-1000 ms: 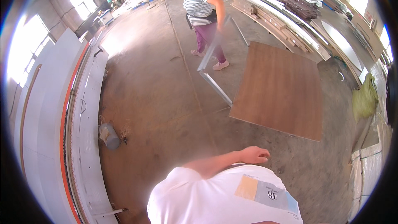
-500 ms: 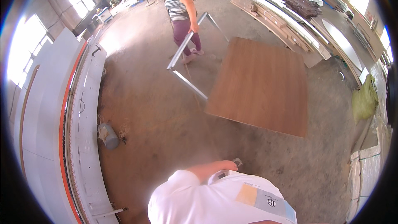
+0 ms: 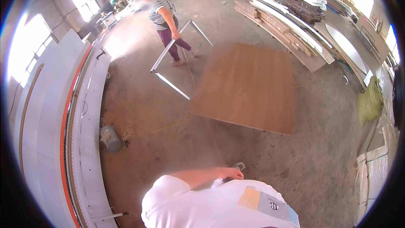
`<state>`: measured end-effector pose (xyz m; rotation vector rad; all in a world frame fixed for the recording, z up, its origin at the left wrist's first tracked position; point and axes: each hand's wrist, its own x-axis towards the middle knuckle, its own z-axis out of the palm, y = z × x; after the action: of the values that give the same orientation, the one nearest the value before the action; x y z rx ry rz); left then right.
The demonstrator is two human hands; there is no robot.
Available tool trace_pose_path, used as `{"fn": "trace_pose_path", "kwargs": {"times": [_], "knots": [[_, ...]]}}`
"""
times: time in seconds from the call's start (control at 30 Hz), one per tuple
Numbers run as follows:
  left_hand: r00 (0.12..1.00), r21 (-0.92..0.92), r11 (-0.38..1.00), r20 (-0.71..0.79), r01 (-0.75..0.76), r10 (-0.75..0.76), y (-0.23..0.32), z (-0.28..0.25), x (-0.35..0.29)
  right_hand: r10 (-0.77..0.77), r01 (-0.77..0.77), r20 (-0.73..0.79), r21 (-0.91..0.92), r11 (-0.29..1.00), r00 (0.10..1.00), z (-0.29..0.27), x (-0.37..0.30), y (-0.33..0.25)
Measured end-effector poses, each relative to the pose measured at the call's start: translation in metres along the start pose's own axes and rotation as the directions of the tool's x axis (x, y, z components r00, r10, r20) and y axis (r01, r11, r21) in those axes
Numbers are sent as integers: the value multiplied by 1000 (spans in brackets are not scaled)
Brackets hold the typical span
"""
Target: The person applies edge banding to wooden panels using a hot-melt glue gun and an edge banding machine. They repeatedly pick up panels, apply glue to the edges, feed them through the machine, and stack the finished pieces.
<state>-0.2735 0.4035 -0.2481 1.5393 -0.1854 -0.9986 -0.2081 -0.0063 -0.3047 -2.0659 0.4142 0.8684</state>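
My left hand [image 3: 237,173] is drawn across the front of my white shirt, at the lower middle. Its fingers look curled; a bit of white cloth and something dark lie against it, and what it holds is hidden. Just beyond it shows a small greyish rounded thing [image 3: 239,165] that I cannot make out. My right hand is out of view. Ahead, a large brown wood-grain board [image 3: 247,88] lies flat next to a silver metal frame [image 3: 168,84]. Another person [image 3: 162,19] in a striped top and purple trousers grips that frame's upper bar with one hand.
A long white machine [image 3: 86,143] with an orange edge runs along the left. Beside it, a grey cylinder [image 3: 111,138] lies on the floor. Stacked boards and strips [image 3: 282,31] fill the back right. A green sack [image 3: 370,99] and wrapped panels [image 3: 376,173] stand at the right.
The other person, the metal frame and the brown board have all shifted to the left together. My left hand has moved slightly down and stays in front of my shirt.
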Motion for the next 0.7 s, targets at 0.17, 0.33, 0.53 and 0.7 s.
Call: {"fn": "trace_pose_path", "kwargs": {"times": [0.17, 0.33, 0.53, 0.7], "knots": [[979, 10, 997, -186, 82, -78, -27, 32, 6, -48, 48, 7, 43, 998, 999, -23, -23, 56], [923, 303, 937, -382, 173, -47, -28, 113, 59, -27, 27, -3, 127, 991, 1000, -68, -47, 149], [952, 653, 713, -300, 255, -65, -30, 201, 101, 94, -44, -87, 460, 887, 992, -75, -122, 318], [999, 251, 967, 0, 33, -34, -9, 255, 125, 158, 21, -142, 804, 594, 977, -36, -227, 423]]}}
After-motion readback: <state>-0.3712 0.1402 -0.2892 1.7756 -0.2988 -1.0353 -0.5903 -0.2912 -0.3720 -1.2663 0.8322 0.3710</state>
